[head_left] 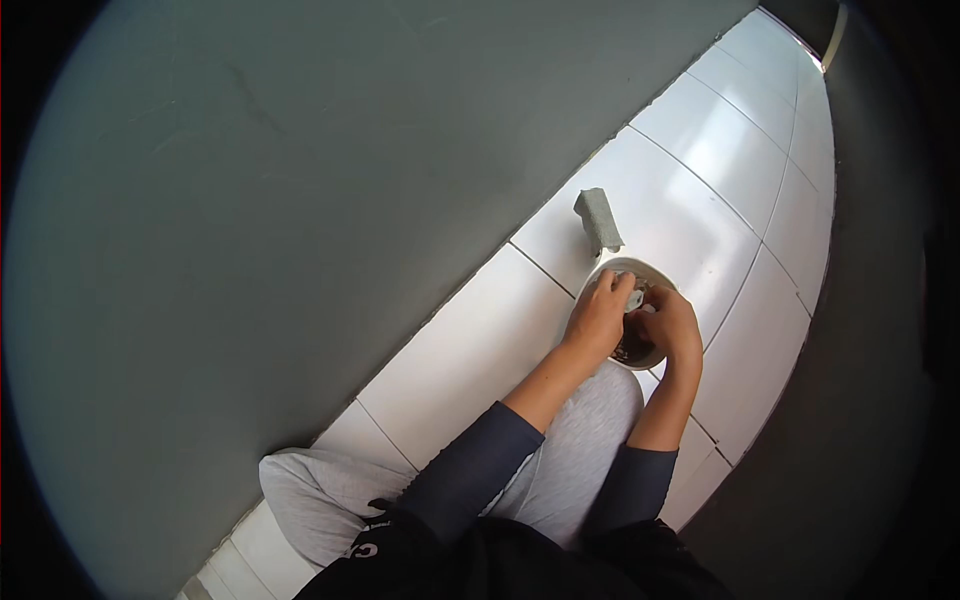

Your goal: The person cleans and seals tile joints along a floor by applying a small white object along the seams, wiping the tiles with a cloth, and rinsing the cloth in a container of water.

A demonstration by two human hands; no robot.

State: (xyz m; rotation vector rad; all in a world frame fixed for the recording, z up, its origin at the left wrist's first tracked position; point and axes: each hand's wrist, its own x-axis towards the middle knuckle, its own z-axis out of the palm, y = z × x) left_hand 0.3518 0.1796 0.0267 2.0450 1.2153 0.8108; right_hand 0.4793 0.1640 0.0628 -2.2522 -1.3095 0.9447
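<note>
A round, pale container point(652, 268) rests on the white tiles by my knee, with dark contents showing inside. My left hand point(598, 318) reaches over its rim, its fingers closed around a small white object point(635, 299). From the other side my right hand point(673, 322) comes in, fingers curled toward the same object. Whether the right fingertips grip it or something else is hidden. Beside the rim, a grey-green block-like piece point(600, 220) sticks out from the container's far side, possibly a wrapped handle.
Glossy white floor tiles point(450, 350) run diagonally between a grey wall-like surface point(250, 200) on the left and a dark area point(850, 430) on the right. My bent legs in grey trousers point(585, 430) lie close to the container. A thin pale edge point(834, 40) stands at the far top right.
</note>
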